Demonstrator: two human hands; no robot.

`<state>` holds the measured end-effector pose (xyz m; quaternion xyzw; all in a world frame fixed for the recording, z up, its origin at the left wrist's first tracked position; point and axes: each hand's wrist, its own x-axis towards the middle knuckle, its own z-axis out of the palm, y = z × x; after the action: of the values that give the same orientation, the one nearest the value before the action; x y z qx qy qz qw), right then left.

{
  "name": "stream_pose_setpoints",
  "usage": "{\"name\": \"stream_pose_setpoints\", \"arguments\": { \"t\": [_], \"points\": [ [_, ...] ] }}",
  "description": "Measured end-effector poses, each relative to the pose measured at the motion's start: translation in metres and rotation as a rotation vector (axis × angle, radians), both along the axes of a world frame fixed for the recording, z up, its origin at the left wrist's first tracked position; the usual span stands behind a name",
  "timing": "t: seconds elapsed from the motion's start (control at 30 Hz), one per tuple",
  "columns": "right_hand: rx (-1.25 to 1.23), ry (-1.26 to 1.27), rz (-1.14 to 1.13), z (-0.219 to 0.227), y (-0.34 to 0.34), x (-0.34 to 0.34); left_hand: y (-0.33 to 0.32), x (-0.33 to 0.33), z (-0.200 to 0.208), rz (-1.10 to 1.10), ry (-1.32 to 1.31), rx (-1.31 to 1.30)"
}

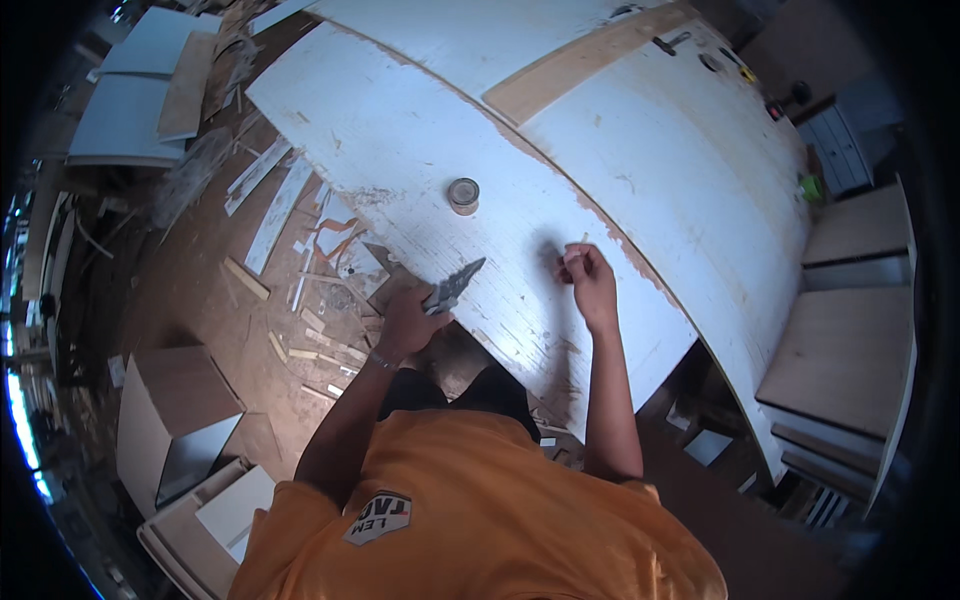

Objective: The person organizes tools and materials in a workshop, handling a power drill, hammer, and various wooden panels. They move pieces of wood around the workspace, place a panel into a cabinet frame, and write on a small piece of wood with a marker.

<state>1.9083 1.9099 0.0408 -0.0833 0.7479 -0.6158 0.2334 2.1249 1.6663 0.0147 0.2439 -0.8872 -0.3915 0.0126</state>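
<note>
My left hand point(405, 322) is closed around a grey tool with a jagged, pointed front point(461, 281). I cannot make out its exact kind. The tool's tip points up and right over the near edge of a scuffed white board point(400, 130). Over the right part of that board, my right hand point(592, 283) pinches a small pale piece point(577, 249), too small to name. Between and beyond both hands a small round tin point(463, 195) stands on the board. It looks open at the top, but its contents are unclear.
A long wooden strip point(560, 75) lies on the large white surface behind, with a hammer point(672, 43) near its far end. Wood scraps point(270, 205) litter the floor at left. A box-like cabinet piece point(180, 410) stands lower left, and wooden cabinets point(845, 350) stand at right.
</note>
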Motion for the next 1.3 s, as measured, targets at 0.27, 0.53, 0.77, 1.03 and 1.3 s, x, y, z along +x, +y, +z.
{"name": "stream_pose_setpoints", "arguments": {
  "t": [0.27, 0.53, 0.77, 1.03, 1.3],
  "points": [
    [0.175, 0.769, 0.395, -0.060, -0.173, -0.047, -0.046, 0.196, 0.039, 0.589, -0.390, 0.558],
    [0.019, 0.236, 0.401, -0.002, -0.349, 0.099, 0.052, 0.497, -0.100, 1.378, -0.916, 1.037],
    [0.195, 0.169, 1.669, 0.017, -0.537, 0.282, 0.018, 0.543, -0.215, 1.824, -0.246, 1.301],
    [0.135, -0.462, 1.344, 0.004, -0.719, 0.296, -0.401, 0.548, -0.117, 1.610, 0.457, 0.834],
    [0.141, -0.312, 0.943, -0.066, -0.925, 0.205, -0.796, 0.427, -0.057, 1.223, 0.726, 0.696]
  ]
}}
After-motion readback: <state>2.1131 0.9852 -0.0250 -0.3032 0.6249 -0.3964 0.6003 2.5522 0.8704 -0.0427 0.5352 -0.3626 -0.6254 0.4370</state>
